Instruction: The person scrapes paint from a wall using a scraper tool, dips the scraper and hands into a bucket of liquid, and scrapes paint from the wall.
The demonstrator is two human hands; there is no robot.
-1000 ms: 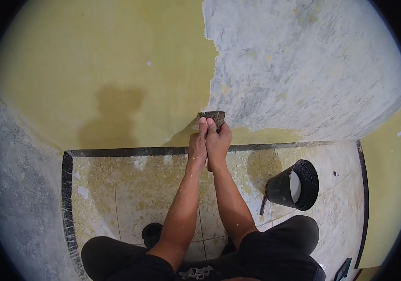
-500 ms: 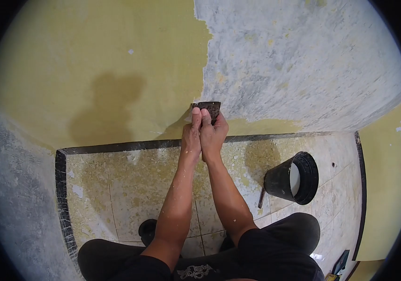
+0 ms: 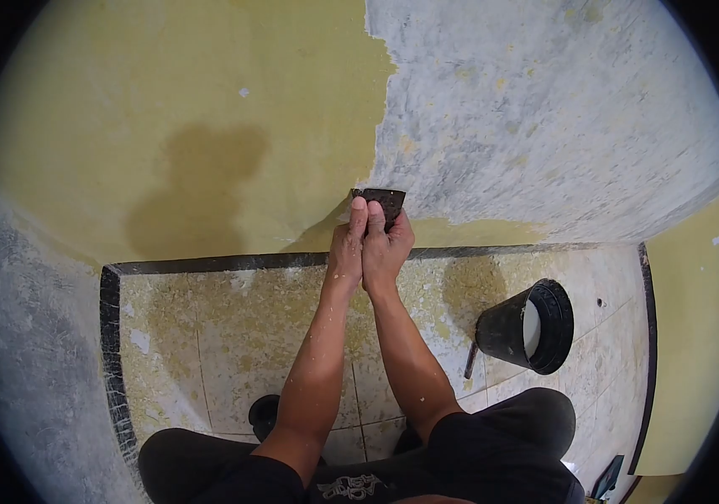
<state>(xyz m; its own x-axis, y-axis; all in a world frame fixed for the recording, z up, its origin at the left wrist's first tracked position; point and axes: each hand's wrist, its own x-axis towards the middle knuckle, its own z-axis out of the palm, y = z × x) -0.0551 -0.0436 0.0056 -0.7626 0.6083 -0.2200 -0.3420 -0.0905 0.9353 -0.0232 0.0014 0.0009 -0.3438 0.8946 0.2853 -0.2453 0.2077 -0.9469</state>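
Observation:
Both of my hands grip one dark, stained scraper (image 3: 390, 202), its wide blade edge against the wall. My left hand (image 3: 347, 244) and my right hand (image 3: 389, 248) are pressed side by side, thumbs lying along the blade; the handle is hidden beneath them. The blade meets the wall near the ragged border between yellow-green paint (image 3: 309, 126) and a scraped, grey-white area (image 3: 477, 126). A strip of yellow paint lies low on the wall, right of the hands.
A black bucket (image 3: 502, 328) with whitish liquid stands on the tiled floor to the right, a thin stick-like piece (image 3: 470, 359) beside it. Paint flakes (image 3: 250, 311) litter the tiles. Dark skirting (image 3: 175, 266) runs along the wall's foot. A dark tool-like object (image 3: 608, 477) lies at lower right.
The view has shifted slightly, so the wall appears a little further right and lower. My hands still hold the scraper at the paint border, with little visible difference in the paint.

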